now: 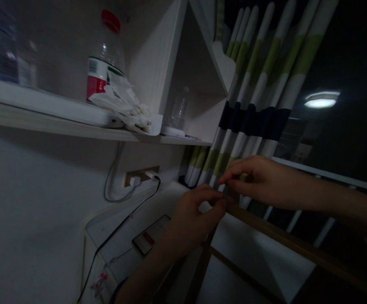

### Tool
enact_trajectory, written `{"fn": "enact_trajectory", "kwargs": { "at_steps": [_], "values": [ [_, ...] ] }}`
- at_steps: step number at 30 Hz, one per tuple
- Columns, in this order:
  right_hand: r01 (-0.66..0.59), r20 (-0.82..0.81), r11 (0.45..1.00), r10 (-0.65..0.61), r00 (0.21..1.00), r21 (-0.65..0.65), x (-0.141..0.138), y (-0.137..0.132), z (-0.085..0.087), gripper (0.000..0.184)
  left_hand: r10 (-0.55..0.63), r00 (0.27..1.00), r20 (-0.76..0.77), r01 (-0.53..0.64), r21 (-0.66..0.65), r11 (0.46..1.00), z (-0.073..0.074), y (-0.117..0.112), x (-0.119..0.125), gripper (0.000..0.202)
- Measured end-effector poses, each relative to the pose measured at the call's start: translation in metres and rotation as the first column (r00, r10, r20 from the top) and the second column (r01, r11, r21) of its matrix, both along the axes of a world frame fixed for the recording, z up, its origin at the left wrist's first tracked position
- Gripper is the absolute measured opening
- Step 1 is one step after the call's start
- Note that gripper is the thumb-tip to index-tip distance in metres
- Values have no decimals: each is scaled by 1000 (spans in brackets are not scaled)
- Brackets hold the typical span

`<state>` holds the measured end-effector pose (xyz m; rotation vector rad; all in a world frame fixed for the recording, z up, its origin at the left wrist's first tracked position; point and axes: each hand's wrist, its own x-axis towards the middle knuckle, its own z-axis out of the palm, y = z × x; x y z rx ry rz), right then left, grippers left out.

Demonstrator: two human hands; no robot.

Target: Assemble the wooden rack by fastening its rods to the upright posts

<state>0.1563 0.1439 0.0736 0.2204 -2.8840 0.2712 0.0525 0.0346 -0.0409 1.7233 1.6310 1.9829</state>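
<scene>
Left hand (pixel 196 217) right of phone (pixel 148 241), grip pinching small item (pixel 225 192), right hand (pixel 256 179) farther right, grip narrow, hold unclear.

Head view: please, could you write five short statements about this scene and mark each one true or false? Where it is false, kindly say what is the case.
1. A red-capped bottle stands on the shelf. True.
2. One hand is touching the bottle. False: the left hand and the right hand have their fingertips close together, away from it.
3. Two plugs sit in the wall socket strip. True.
4. No striped cloth is visible. False: the curtain bears white, green and dark blue bands.
5. A phone lies below the shelf, its screen lit. True.
</scene>
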Motion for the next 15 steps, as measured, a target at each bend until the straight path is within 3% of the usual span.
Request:
{"fn": "enact_trajectory", "kwargs": {
  "at_steps": [7, 15],
  "values": [
    [-61, -7, 998, 61, 998, 7, 19, 12, 1, 19, 1, 1000, 3, -1, 0, 1000, -1, -1, 2, 18],
    [43, -103, 999, -41, 994, 16, 31, 1, -7, 10, 2, 1000, 21, -3, 34, 999, -1, 0, 3, 16]
  ]
}}
